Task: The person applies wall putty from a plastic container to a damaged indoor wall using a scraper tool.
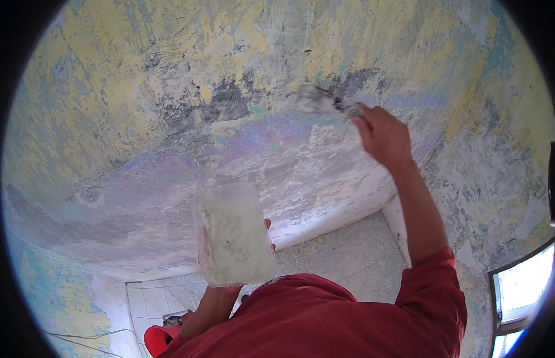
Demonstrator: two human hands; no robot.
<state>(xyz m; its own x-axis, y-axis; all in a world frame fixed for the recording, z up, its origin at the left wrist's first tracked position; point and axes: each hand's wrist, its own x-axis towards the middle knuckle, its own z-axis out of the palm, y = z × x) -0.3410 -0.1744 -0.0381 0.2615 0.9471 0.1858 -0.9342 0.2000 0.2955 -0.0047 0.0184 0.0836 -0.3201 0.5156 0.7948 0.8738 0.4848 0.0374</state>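
My right hand [382, 134] is raised against the patchy wall [229, 143], closed around the handle of a putty knife [319, 100]. Motion smears the blade, which appears to lie at the wall over a dark grey patch. Lower and to the left, my left hand [223, 293] supports a clear rectangular plastic tub [276, 275] from beneath. Two fingertips show past its right side; the rest of the hand is mostly behind it. Pale, whitish-green paste [235, 232] with a rough, scooped surface fills much of the tub.
Flaking yellow, grey and lilac paint covers the wall. Below it runs a tiled floor [343, 256]. A window [525, 283] is at the lower right. Thin cables [89, 335] hang at the lower left, near a red rounded object [156, 339] beside my left arm.
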